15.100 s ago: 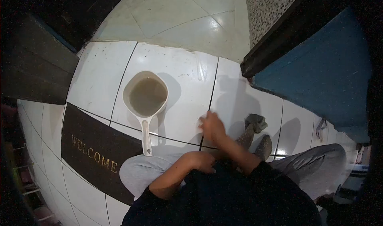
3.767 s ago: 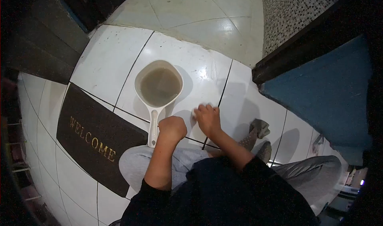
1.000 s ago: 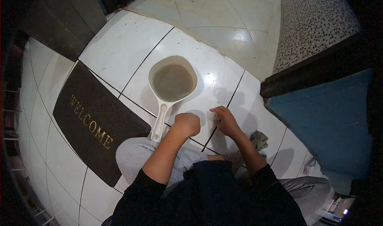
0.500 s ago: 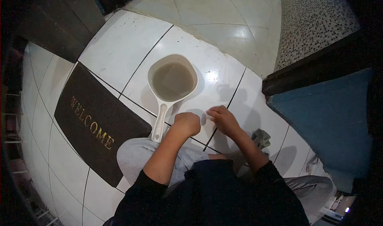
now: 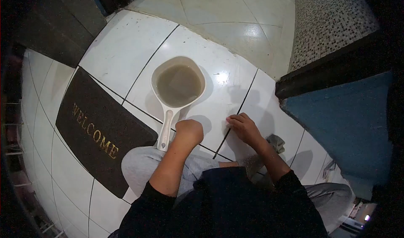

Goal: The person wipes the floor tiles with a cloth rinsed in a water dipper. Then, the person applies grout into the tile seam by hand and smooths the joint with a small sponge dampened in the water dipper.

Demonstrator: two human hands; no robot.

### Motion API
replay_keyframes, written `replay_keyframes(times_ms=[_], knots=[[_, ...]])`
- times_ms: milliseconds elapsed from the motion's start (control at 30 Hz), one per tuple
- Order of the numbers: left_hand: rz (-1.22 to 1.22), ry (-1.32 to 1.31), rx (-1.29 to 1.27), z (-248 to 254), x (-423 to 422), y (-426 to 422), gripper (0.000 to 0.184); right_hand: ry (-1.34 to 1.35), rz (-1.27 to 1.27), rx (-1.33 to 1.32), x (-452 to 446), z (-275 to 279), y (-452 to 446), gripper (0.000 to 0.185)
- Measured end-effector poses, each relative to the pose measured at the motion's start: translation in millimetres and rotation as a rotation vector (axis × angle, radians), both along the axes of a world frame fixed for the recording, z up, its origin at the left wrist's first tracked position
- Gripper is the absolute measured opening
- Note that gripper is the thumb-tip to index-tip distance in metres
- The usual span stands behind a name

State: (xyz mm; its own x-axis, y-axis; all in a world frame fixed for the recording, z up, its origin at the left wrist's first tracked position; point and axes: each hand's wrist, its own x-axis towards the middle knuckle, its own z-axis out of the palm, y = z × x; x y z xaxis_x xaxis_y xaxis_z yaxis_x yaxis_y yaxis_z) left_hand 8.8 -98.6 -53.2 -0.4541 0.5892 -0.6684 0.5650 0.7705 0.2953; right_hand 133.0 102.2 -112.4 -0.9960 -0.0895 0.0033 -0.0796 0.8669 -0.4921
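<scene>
A white plastic dipper (image 5: 168, 109) stands on the tiled floor in front of me, holding murky greyish water (image 5: 179, 85). Its handle points toward me. Just right of that handle is my left hand (image 5: 189, 132), closed in a fist with its fingers turned down and away from view. My right hand (image 5: 244, 127) hovers farther right, fingers curled and fingertips together. Whatever either hand holds, if anything, is hidden. A gap of floor separates the two hands. Beside my right wrist lies a crumpled greyish-green cloth-like thing (image 5: 275, 143).
A dark doormat (image 5: 105, 133) lettered WELCOME lies at the left. Beyond the white tiles (image 5: 139, 40) is a duller tiled floor (image 5: 227, 6). A blue panel (image 5: 341, 120) and a mosaic-patterned wall (image 5: 332, 27) stand at the right.
My hands have moved farther apart: the left slightly left, the right to the right and a little down. The view has shifted slightly. The dipper stays in place on the floor.
</scene>
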Motion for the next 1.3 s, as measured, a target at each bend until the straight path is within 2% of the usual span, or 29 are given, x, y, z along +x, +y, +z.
replay_keyframes(times_ms=[233, 433, 567, 700, 767, 833, 967, 1100, 1167, 1233, 1300], knots=[[-0.024, 0.029, -0.012, -0.8, 1.6, 6.5, 0.021, 0.114, 0.081, -0.009, -23.3, -10.2, -29.2, 0.031], [-0.009, 0.02, -0.012, -3.8, 3.1, 7.2, 0.021, 0.099, 0.045, 0.039, -4.9, -4.4, 3.6, 0.031], [-0.013, -0.004, 0.022, 1.3, 2.7, 14.7, 0.023, 0.206, 0.112, -0.063, -26.9, -9.1, -29.0, 0.028], [-0.05, 0.019, -0.05, -10.1, 7.8, 3.2, 0.02, 0.198, 0.136, 0.019, -17.4, -17.2, -5.8, 0.028], [-0.066, 0.039, 0.007, -12.0, 9.7, 1.3, 0.021, 0.138, 0.084, 0.087, -5.7, -5.6, 11.3, 0.029], [-0.066, 0.011, 0.016, -7.5, 9.4, 9.8, 0.021, 0.131, 0.083, 0.098, -4.4, -0.9, 12.2, 0.029], [-0.075, -0.029, 0.047, -3.9, 10.9, 18.1, 0.02, 0.199, 0.165, -0.042, -19.7, -16.0, -18.4, 0.029], [-0.082, -0.037, -0.035, -13.5, 10.7, 4.6, 0.021, 0.235, 0.134, 0.035, -13.7, -22.8, 1.6, 0.029], [-0.076, -0.016, -0.037, -11.4, 10.7, 3.3, 0.021, 0.155, 0.108, 0.007, -7.8, -6.9, 12.3, 0.028], [-0.077, -0.021, -0.023, -6.0, 10.9, 11.9, 0.021, 0.188, 0.095, 0.119, -3.2, -5.8, 16.9, 0.026], [-0.088, -0.02, -0.01, -3.4, 9.5, 19.7, 0.021, 0.228, 0.087, 0.058, -3.0, -21.5, 10.1, 0.025]])
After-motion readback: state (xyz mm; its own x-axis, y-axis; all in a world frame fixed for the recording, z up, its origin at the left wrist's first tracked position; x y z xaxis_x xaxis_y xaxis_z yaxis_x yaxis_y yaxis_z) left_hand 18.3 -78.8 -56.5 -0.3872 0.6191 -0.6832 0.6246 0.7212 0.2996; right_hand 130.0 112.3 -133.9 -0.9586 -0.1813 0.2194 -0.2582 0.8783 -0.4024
